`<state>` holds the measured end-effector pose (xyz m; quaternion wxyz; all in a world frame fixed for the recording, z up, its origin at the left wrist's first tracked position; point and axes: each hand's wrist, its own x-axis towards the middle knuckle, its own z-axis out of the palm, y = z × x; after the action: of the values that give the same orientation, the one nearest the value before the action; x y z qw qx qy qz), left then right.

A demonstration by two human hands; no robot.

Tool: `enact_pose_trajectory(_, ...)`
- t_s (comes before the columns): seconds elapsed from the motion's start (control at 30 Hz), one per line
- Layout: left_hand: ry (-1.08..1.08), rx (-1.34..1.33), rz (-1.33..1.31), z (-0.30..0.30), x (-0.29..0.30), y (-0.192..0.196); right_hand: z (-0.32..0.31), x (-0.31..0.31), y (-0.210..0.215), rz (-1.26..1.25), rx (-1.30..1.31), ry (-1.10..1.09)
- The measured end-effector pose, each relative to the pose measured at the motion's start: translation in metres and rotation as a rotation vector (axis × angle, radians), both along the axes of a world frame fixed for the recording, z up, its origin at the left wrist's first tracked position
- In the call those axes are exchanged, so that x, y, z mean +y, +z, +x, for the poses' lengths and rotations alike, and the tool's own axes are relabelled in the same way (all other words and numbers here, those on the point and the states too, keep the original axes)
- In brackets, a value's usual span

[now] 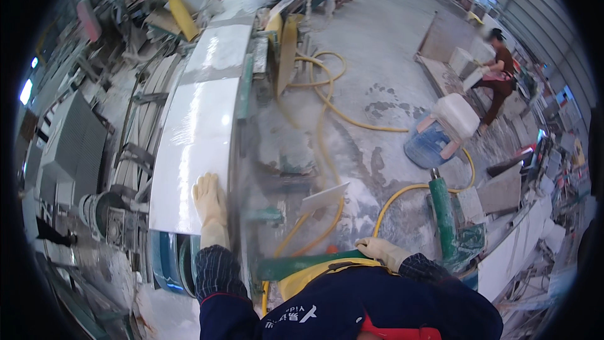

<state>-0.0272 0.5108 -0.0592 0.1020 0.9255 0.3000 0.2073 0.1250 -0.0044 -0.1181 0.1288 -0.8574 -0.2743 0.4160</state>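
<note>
My left hand (210,200), in a cream rubber glove, lies flat with fingers stretched forward on a long glossy white slab (198,110). The hand rests near the slab's right edge, close to its near end. In a matching glove, my right hand (382,252) is curled over the right end of a green bar (308,266) just in front of my body. Its fingertips are partly hidden. A yellow apron (308,277) shows along my waist, beside that bar.
A yellow hose (352,121) loops across the floor. To the right stand a blue drum (431,141) with a white container (454,115) on it and a green post (442,214). Another person (499,79) works beyond them. Stacked strips (148,113) and machinery crowd the left.
</note>
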Motion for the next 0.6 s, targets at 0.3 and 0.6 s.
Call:
enact_pose_trajectory(0.3, -0.010, 0.045, -0.016, -0.004, 0.012, -0.019, -0.003, 0.000, -0.008, -0.044, 0.008, -0.027)
enact_pose_trajectory(0.6, -0.030, 0.060, -0.028, -0.009, 0.010, -0.017, -0.005, -0.007, -0.035, 0.009, 0.018, -0.094)
